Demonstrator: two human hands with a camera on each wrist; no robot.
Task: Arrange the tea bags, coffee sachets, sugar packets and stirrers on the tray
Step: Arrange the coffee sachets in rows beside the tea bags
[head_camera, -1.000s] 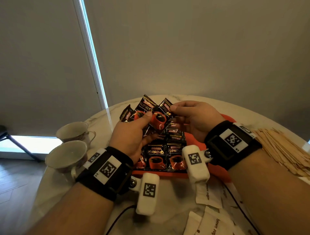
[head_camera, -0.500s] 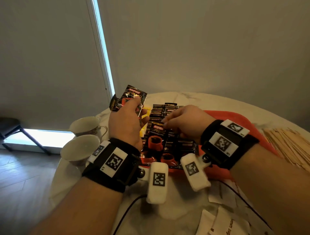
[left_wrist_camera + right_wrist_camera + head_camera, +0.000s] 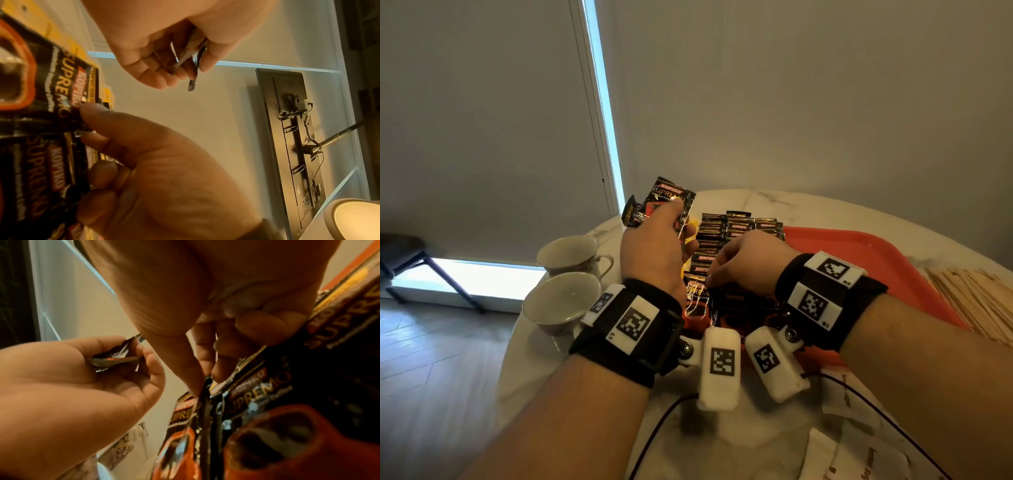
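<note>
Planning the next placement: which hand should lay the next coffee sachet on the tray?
Probably the right hand: it's down at the sachet rows on the tray, while the left hand holds spare sachets above.

Two white teacups [image 3: 565, 274] on a marble table [image 3: 825, 212], grey blind [image 3: 482, 120], wooden floor [image 3: 431, 359]

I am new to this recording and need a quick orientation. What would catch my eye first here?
First, the black coffee sachets laid in overlapping rows on the red tray at the table's middle. The left hand holds spare sachets raised above them, while the right hand pinches a sachet in the near row. Two cups stand left of the tray.
</note>
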